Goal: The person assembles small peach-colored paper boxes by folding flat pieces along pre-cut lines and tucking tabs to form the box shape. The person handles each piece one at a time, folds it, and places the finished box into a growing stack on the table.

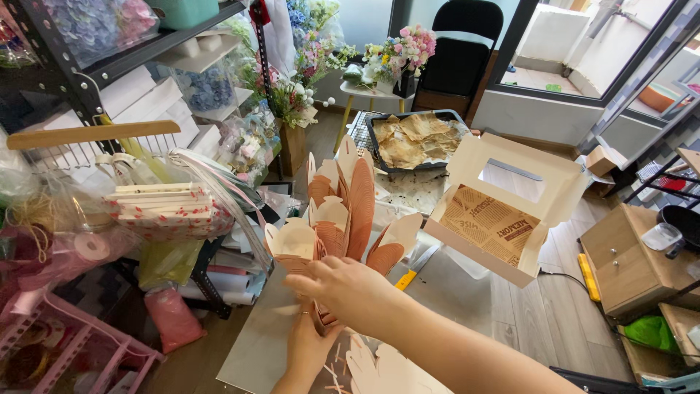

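My left hand (309, 349) grips the bottom of a bunch of tan and terracotta paper petal shapes (344, 219) that fan upward like a flower. My right hand (348, 290) lies across the bunch's lower part, fingers curled on the petals at the left. The bunch's base is hidden behind my right hand. More cut paper petal pieces (379, 368) lie flat on the grey work surface (255, 343) below my forearm. An open white cake box (503, 204) with a window and printed brown liner stands to the right of the petals.
A black tray of crumpled brown paper (415, 138) sits behind the petals. Racks at left hold ribbon, wrapped flowers and a red-patterned paper stack (164, 208). A pink wire basket (73, 350) stands at lower left. Wooden cabinets (627, 263) and a black chair (463, 44) stand at right and back.
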